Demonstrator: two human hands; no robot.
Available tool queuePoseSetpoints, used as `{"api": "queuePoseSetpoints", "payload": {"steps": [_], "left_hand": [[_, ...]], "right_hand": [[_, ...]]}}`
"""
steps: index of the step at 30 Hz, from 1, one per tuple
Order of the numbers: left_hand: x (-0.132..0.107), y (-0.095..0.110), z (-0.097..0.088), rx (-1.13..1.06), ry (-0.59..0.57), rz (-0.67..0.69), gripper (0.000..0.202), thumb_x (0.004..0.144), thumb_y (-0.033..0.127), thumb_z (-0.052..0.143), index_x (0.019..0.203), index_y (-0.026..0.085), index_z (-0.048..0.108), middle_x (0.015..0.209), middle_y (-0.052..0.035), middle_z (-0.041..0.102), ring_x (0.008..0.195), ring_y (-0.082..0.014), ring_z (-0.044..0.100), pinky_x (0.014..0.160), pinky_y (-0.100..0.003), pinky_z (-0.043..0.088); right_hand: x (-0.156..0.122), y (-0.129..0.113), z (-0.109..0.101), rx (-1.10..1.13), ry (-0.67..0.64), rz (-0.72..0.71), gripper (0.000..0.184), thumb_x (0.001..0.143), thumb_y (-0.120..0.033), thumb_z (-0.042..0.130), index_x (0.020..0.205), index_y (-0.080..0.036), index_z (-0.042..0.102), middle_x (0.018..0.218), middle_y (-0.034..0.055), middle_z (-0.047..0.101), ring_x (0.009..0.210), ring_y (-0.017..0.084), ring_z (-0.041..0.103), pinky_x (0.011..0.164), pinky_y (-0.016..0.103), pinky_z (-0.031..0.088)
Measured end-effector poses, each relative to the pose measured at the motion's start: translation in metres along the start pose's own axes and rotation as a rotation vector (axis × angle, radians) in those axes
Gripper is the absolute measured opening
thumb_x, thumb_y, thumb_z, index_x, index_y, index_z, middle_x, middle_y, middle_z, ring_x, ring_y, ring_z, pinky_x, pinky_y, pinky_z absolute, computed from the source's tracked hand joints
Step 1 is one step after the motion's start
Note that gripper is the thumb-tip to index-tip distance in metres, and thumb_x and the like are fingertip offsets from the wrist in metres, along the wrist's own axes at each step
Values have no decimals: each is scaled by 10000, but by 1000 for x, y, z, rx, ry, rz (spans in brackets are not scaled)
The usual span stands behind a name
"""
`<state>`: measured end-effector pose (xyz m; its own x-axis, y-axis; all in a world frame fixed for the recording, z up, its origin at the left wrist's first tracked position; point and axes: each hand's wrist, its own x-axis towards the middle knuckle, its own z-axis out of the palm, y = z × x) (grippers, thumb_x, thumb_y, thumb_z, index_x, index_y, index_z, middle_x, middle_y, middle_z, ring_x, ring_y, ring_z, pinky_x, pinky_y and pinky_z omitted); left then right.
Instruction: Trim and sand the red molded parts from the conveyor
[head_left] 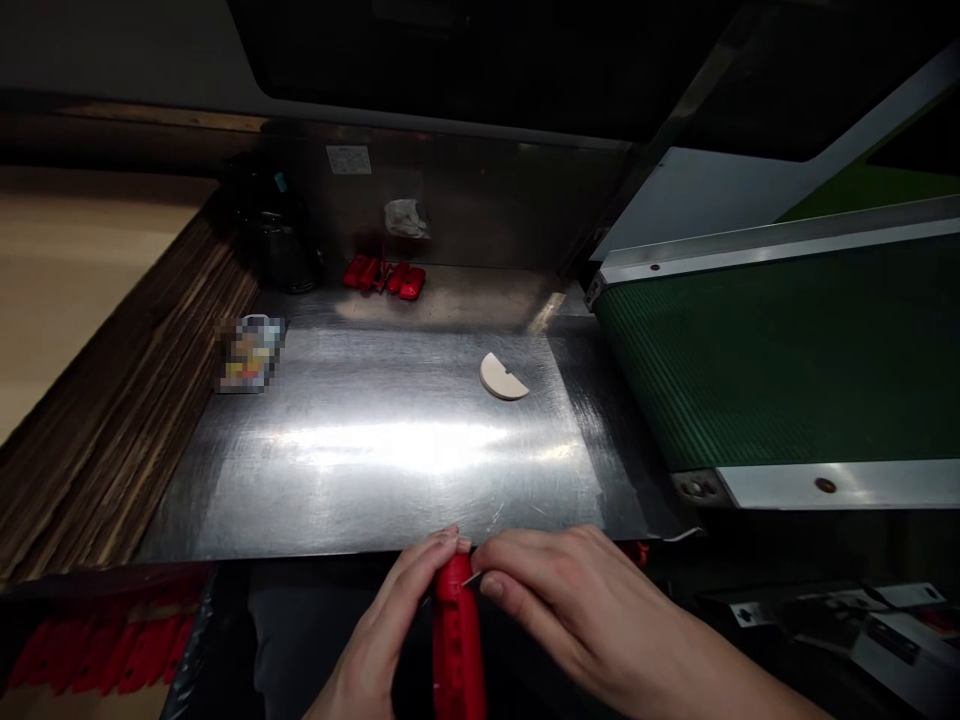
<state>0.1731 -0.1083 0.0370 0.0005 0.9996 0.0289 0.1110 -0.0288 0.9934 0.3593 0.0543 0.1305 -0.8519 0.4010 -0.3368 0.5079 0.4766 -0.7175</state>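
My left hand (405,605) is closed round the upper end of a long red plastic part (457,640), held upright just off the near edge of the metal table. Pinched between the thumb and fingers of my right hand (551,590) is a thin metal blade (472,579). Its tip touches the red part near the top. Most of the blade is hidden by my fingers, so I cannot see its handle, if it has one. Further back on the table lies a pale half-round piece (504,378) with a small notch in its straight side.
Several small red parts (384,278) lie at the table's (337,510) back. A stack of boards (142,340) borders the left, near a dark bottle-like object (281,240) and a blurred packet (251,353). Right is a green conveyor belt (795,350). More red parts (105,645) lie lower left.
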Motion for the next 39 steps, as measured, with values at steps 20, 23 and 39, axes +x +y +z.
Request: {"api": "queuePoseSetpoints", "payload": {"steps": [20,23,39], "left_hand": [[3,15,2,142,10,55,892,952,498,800,1701,405,325,1717,-80,492,1600,-329,440,1310,-452,373],[3,16,0,187,0,61,932,932,433,844,1700,400,318,1722,-74,481,1600,-312,443,1325,-411,347],[5,19,-5,239,-11,88,898,933,335,836,1679,384,339,1699,-50,510,1584,-305,466,1330,-398,363]], "right_hand": [[-7,-3,4,-214,9,-1,226,1148,-282,452,1037,-243,644,907,-35,734,665,161,678,605,294,383],[-8,-5,4,-240,-1,10,204,1132,-268,469,1031,-242,644,889,-34,742,645,171,683,592,298,375],[-4,-9,4,-239,16,-24,254,1151,-311,444,1013,-231,642,873,-25,754,598,163,667,534,290,323]]}}
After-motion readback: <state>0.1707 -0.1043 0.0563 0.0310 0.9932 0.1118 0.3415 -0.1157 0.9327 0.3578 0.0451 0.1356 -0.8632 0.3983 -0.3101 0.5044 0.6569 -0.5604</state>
